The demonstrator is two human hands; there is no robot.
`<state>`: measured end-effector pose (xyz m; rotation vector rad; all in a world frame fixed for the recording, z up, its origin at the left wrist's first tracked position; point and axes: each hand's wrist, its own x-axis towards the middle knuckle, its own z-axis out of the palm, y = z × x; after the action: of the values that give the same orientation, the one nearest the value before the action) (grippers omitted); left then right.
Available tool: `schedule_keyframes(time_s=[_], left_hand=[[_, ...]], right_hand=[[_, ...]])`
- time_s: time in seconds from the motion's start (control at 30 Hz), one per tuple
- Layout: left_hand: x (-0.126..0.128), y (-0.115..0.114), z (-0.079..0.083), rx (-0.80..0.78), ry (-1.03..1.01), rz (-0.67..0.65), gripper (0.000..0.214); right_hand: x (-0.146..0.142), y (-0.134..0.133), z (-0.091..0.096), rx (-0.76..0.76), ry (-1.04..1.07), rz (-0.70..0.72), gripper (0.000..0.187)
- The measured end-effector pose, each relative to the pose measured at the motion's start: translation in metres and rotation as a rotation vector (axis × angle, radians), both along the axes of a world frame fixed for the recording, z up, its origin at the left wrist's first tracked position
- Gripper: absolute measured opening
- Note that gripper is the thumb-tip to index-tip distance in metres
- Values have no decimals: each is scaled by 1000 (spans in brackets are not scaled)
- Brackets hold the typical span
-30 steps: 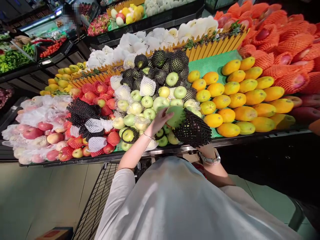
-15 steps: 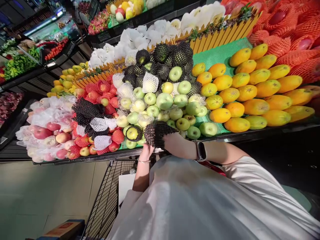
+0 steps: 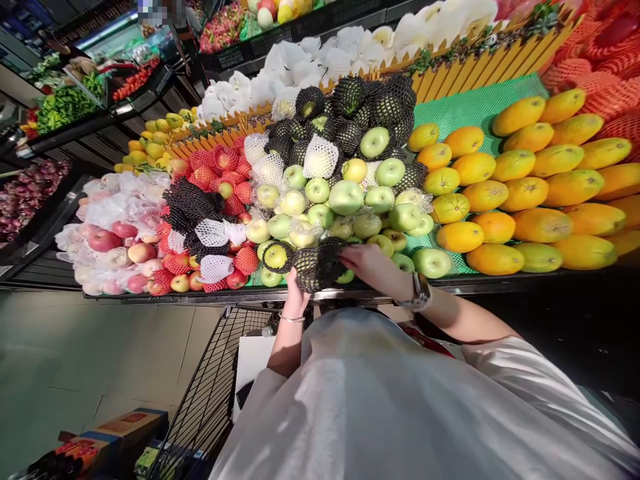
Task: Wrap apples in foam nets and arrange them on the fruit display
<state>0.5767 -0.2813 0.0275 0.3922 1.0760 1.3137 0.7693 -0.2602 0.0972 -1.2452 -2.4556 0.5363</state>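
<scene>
My left hand (image 3: 296, 295) is closed around a round fruit in a black foam net (image 3: 309, 270), at the front edge of the display. Green shows through the mesh; it looks like a green apple. My right hand (image 3: 374, 268), with a watch on its wrist, has its fingers closed on the loose right end of that net. Close by on the left lies a yellow-green apple (image 3: 276, 257) with a black net around its sides. Bare and wrapped green apples (image 3: 346, 197) are heaped just behind my hands. Further back are several fruits in black nets (image 3: 349, 137).
Papayas (image 3: 543, 225) lie in rows on the right. To the left are red-netted apples (image 3: 203, 177), loose black nets (image 3: 193, 207) and bagged pink fruit (image 3: 120, 200). A wire shopping cart (image 3: 200, 373) stands below the display's front edge, with boxes (image 3: 125, 430) on the floor beyond.
My right hand has moved off the top of the netted fruit to its right, drawing the net's end out that way. My left hand stays under the fruit. The view has shifted slightly.
</scene>
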Motion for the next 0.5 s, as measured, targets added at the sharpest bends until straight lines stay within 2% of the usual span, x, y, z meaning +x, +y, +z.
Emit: schedule_keyframes(time_s=[0.07,0.17,0.3,0.4,0.5], left_hand=[[5,-1,1,-10,2,-52,45],[10,2,6,-97,-19,-102,45],[10,7,16,-81,-56,-112,49],[13,5,21,-53,-50,-171,51],[16,-2,15,14,-31,-217,60]], right_hand=[[4,13,-12,30,145,-37,20],[11,20,-19,160,232,93,29],[14,11,-11,296,51,220,40],[11,5,-7,376,-133,261,29],[8,4,-7,422,-164,291,26]])
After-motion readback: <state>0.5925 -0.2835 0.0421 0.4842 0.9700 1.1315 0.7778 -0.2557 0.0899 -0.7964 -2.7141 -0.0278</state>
